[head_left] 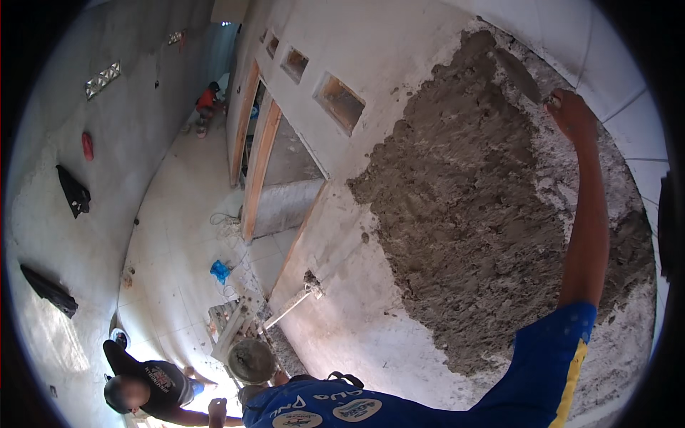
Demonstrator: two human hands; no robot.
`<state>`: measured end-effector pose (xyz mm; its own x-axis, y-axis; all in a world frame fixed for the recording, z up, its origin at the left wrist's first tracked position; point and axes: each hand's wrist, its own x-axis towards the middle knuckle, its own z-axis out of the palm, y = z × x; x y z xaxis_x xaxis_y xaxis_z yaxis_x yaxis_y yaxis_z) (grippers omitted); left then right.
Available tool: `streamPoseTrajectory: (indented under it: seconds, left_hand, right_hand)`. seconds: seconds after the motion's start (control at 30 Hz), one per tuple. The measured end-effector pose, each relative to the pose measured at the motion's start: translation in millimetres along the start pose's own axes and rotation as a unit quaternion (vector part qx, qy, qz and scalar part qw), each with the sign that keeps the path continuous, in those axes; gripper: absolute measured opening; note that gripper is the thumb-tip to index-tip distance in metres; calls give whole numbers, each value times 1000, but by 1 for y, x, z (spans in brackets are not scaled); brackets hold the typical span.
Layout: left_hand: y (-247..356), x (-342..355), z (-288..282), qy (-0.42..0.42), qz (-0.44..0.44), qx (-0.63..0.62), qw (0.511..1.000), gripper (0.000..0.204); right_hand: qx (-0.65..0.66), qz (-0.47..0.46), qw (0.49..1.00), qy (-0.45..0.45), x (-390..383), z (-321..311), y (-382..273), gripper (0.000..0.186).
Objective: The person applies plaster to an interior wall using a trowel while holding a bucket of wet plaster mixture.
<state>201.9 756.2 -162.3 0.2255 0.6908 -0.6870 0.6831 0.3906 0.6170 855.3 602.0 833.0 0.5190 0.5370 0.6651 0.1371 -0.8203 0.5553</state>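
Head view: right hand (571, 114) raised to the wall (371, 57), grip clenched on a trowel (519, 75) at the top edge of the wet plaster patch (471, 214). Left hand out of view. Judging by coverage: middle section coated, rough, unsmoothed; bare wall left around it. Mortar bucket (251, 360) sits below.
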Motion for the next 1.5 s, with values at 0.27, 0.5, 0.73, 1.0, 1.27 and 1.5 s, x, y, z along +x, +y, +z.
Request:
streamPoseTrajectory:
  seconds: [0.27, 0.5, 0.73, 1.0, 1.27, 1.5]
  left_hand:
    - [49, -33, -11, -83, -75, -2, 994, 32]
    - [42, 8, -14, 25, 140, -5, 990, 33]
    - [55, -59, 0, 39, 2, -134, 990, 21]
    - [31, -110, 11, 22, -46, -12, 999, 37]
    - [154, -162, 4, -135, -78, -8, 988, 47]
    - [106, -122, 83, -216, -25, 129, 967, 91]
  right_hand:
    - [258, -116, 958, 44, -46, -79, -79, 48]
    - [655, -300, 668, -185, -22, -69, -94, 51]
    - [458, 97, 881, -62, -81, 8, -109, 43]
    - [551, 84, 493, -667, -518, 252, -276, 34]
    - [319, -187, 498, -784, -689, 280, -307, 37]
    - [259, -438, 563, -651, -759, 343, -344, 40]
